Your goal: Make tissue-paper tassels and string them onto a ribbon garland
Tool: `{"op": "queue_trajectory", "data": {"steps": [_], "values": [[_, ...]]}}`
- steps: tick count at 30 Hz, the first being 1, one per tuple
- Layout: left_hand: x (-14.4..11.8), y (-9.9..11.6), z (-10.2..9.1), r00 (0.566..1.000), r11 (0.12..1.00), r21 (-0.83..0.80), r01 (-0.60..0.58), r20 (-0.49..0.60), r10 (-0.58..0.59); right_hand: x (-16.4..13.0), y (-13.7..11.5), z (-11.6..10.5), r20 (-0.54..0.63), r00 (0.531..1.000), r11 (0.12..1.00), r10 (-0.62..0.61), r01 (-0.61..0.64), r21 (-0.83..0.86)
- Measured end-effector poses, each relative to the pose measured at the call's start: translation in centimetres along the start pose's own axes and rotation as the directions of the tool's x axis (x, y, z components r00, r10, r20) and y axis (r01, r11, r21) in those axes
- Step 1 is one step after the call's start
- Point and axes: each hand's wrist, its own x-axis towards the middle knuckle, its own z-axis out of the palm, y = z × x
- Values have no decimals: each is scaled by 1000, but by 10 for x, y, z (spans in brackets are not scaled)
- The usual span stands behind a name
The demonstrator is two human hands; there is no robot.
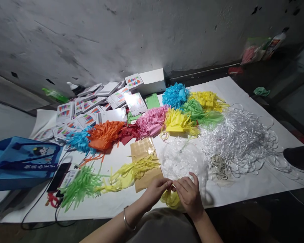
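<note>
At the table's front edge my left hand [159,189] and my right hand [190,195] meet, fingertips pinched together. Both pinch a yellow tissue-paper tassel [170,199], its strips hanging below the fingers; the pinched part is hidden. Just beyond my right hand lies a heap of transparent plastic bags [182,158]. A brown sheet of round stickers [142,147] is beyond my left hand, with fringed yellow tissue strips [133,170] across it. Further left rests a green tissue tassel [78,187]. To the right are a bundle of rubber bands [219,167] and a tangle of white ribbon [240,140].
Orange [103,135], pink [153,121], blue [176,95] and yellow fringed paper [179,121] lie in piles across the middle. Behind them are printed packets [135,104] and a white box [152,81]. A blue bag [22,165] and a phone [59,177] are at the left.
</note>
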Motion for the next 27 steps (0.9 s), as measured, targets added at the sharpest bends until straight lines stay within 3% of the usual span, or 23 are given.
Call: {"op": "queue_trajectory", "data": {"steps": [3,6,9,13,19,23,25,27], "values": [[1,-1,-4,991,966,-234,114,93,-94,2,-1,-2,-34,999,999,-14,15,30],[1,-3,-4,986,920,-359,156,108,-125,3,-4,2,-136,989,996,62,-53,69],[0,-6,0,992,896,-426,123,42,-116,2,-10,10,-199,964,976,176,-145,164],[-1,-11,5,996,903,-429,7,-79,-45,-3,-20,21,-114,952,923,283,-239,302],[-4,-15,1,1000,973,-232,-3,-30,-4,-13,-21,33,-149,939,909,309,-246,336],[-6,-15,-6,980,985,67,-160,-106,167,-18,-20,37,-171,952,943,256,-207,260],[-6,-14,-8,962,943,238,-234,-83,260,-17,-21,36,-130,949,932,287,-245,265],[-6,-13,-9,950,898,340,-279,-37,310,-14,-21,32,-11,949,898,314,-294,328]]}}
